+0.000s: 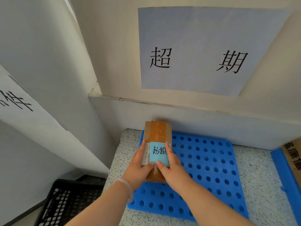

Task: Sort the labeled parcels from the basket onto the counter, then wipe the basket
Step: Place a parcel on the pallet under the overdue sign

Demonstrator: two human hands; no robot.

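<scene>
- Both hands clamp one parcel (158,132): the left hand (140,167) takes its left long side and the right hand (171,167) its right. The fingers lie along the edges and the thumbs nearly meet on top at the near end.
- Held so, the parcel lies lengthwise over the back left corner of a blue mat (208,168) full of round holes, spread on the speckled counter (260,176). Whether it already rests on the mat or hangs just above it cannot be told.
- A blue note (159,152) on its top carries handwritten characters that match the printed sign (203,51) on the wall above, so this looks like the right spot for it.
- Cardboard bound with brown tape (160,131) should be stiff enough to squeeze from both sides. Its modest bulk suggests a light load, though the contents are unknown.
- Glossy tape is probably slippery, so the bare cardboard edges are the better hold. The note may peel if rubbed.
- Down at the left, the black basket (65,201) sits low beside the counter, its inside mostly out of sight.
- At the right edge lies a second mat (283,168) with a cardboard box (293,154) on it.
</scene>
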